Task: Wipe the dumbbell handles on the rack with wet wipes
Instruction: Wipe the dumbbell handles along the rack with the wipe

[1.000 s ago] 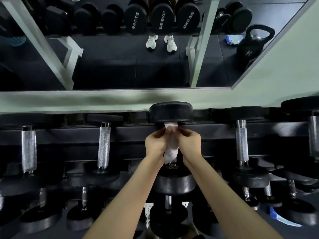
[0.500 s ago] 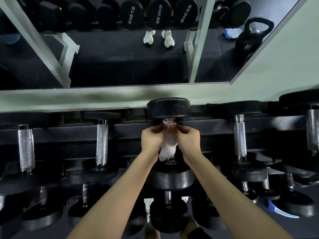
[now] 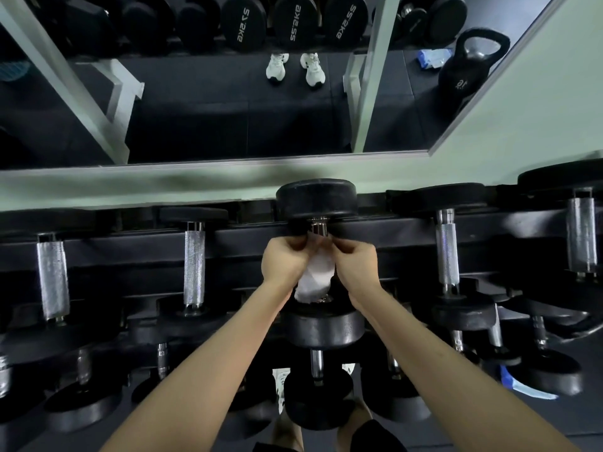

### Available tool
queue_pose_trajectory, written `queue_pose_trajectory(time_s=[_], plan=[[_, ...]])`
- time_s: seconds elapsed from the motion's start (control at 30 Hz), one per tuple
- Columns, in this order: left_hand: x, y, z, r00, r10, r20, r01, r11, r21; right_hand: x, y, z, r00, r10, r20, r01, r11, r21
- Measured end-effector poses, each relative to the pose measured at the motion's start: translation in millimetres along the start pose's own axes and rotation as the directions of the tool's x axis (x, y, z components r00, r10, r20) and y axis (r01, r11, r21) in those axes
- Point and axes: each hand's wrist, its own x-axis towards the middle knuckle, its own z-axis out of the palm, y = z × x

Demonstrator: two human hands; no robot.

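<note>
A black dumbbell (image 3: pixel 316 199) lies on the top tier of the rack (image 3: pixel 248 238), straight ahead. A white wet wipe (image 3: pixel 316 278) is draped over its handle and hides most of it; only a short chrome stub (image 3: pixel 319 227) shows below the far head. My left hand (image 3: pixel 283 261) pinches the wipe's upper left edge and my right hand (image 3: pixel 354 259) pinches its upper right edge, both close to the far head. The wipe's lower end hangs down to the near head (image 3: pixel 324 327).
Neighbouring dumbbells show bare knurled handles at left (image 3: pixel 194 267), far left (image 3: pixel 52 280) and right (image 3: pixel 447 252), (image 3: pixel 580 236). Lower tiers hold more dumbbells. A mirror (image 3: pixel 228 102) behind the rack reflects shoes and a kettlebell (image 3: pixel 466 65). A blue wipe pack (image 3: pixel 522 384) lies lower right.
Both hands have slid slightly down the handle with the wipe, uncovering the chrome stub by the far head. The camera has shifted a little.
</note>
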Motion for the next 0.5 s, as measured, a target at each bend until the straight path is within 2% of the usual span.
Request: queue_pose_trajectory(time_s=[0.13,0.2,0.3,0.4,0.5], plan=[[-15,-16,-6,0.998,-0.001,0.06,-0.006,0.994,0.113,-16,14,-7,0.997,0.029,0.065,-0.028,1.0,-0.004],[-12,-12,-9,0.996,0.011,0.09,-0.024,0.989,0.148,-13,11,-7,0.998,0.045,0.053,-0.043,0.998,-0.038],[-4,-1,-12,0.991,0.031,0.128,-0.044,0.995,0.094,0,-2,-8,0.998,0.038,0.045,-0.034,0.995,-0.095],[-4,2,-11,0.987,0.006,0.16,-0.008,1.0,0.014,2,-4,-11,0.994,0.011,0.107,0.0,0.995,-0.097],[-10,-10,-14,0.985,0.004,0.175,-0.025,0.992,0.121,-11,10,-20,0.983,-0.008,0.186,0.036,0.989,-0.146]])
